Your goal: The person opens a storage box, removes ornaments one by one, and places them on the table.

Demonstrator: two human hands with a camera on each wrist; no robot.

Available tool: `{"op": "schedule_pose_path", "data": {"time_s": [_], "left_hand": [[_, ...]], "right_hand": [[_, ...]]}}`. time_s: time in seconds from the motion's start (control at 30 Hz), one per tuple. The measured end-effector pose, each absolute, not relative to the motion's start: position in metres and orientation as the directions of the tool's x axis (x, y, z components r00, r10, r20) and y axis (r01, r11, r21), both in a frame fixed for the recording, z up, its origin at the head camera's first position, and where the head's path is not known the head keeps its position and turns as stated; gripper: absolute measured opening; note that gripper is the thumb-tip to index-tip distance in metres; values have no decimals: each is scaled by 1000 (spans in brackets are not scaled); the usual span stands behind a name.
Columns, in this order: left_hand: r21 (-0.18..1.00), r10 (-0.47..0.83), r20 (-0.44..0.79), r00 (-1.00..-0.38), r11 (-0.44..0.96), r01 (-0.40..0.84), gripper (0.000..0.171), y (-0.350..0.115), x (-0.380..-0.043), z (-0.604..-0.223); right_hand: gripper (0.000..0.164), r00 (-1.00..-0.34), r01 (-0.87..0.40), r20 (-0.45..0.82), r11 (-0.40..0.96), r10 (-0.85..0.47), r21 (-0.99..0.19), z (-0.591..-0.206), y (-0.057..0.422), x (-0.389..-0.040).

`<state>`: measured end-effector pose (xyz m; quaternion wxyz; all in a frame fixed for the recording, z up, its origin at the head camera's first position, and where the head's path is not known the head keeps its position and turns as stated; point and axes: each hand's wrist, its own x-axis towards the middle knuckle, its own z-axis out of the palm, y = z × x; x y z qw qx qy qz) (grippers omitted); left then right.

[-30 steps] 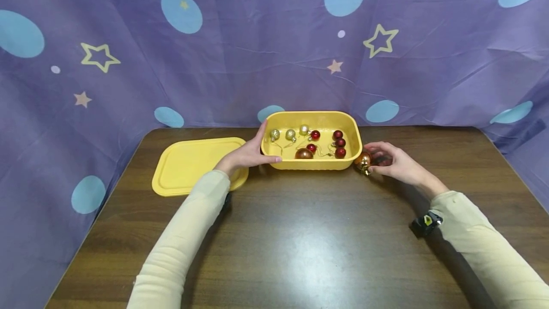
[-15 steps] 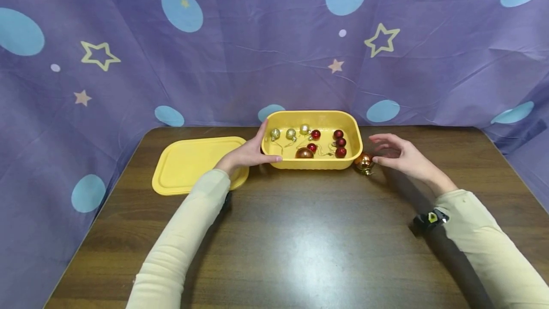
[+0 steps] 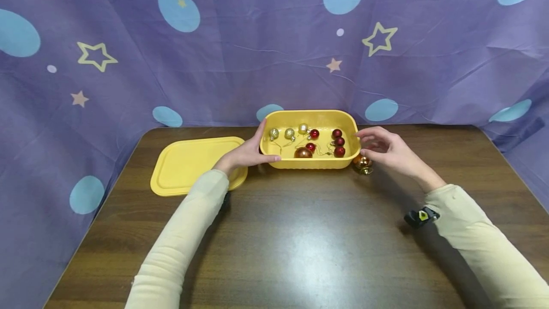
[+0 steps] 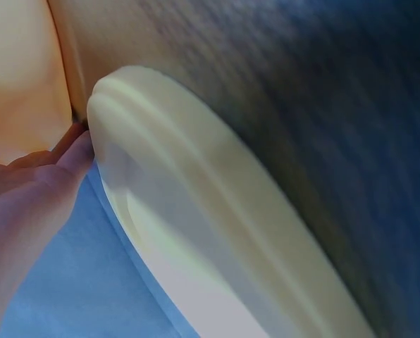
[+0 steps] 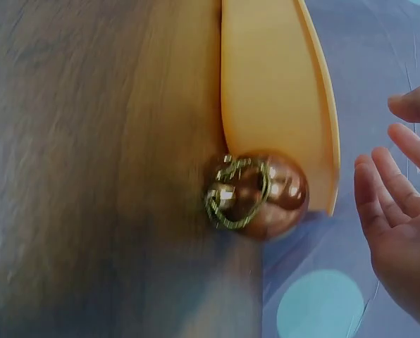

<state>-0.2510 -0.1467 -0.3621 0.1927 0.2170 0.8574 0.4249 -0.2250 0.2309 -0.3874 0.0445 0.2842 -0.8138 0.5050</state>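
A yellow plastic box (image 3: pixel 317 163) stands at the back middle of the table. My left hand (image 3: pixel 243 154) holds its left end, thumb along the front wall and fingers at the side. Inside lie small gold baubles (image 3: pixel 289 134), small red baubles (image 3: pixel 339 151) and one larger copper bauble (image 3: pixel 303 153). Another copper bauble (image 5: pixel 270 193), with a gold cord loop, rests on the table against the box's right end. Beside that end is my right hand (image 3: pixel 392 153), fingers loosely bent and holding nothing. In the right wrist view, a gap separates it from the bauble.
A yellow lid (image 3: pixel 188 163) lies flat on the wooden table (image 3: pixel 300 232), left of the box and partly under my left forearm. It fills much of the left wrist view. A purple patterned curtain (image 3: pixel 257 61) hangs right behind the table's back edge.
My right hand has come off the copper bauble beside the box, drawn back right, then moved left to the box's right rim. The left hand and box stay in place.
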Motion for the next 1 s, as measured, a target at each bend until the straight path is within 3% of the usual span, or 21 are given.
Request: {"op": "schedule_pose_path", "data": {"time_s": [0.33,0.67,1.0], "left_hand": [[808,520,-118,-846,545,222,119,-154,-275,-401],[807,520,-113,-847,545,228,120,-155,-275,-402],[813,521,-105,-847,536,228,119,-154,-275,-403]], "right_hand": [[39,-805,-523,349,296,-480,-799,-381,209,-229],[38,-770,-541,342,266,-539,-798,-387,199,-242],[33,-801,-443,249,259,-544,-858,-386,186,-256]]}}
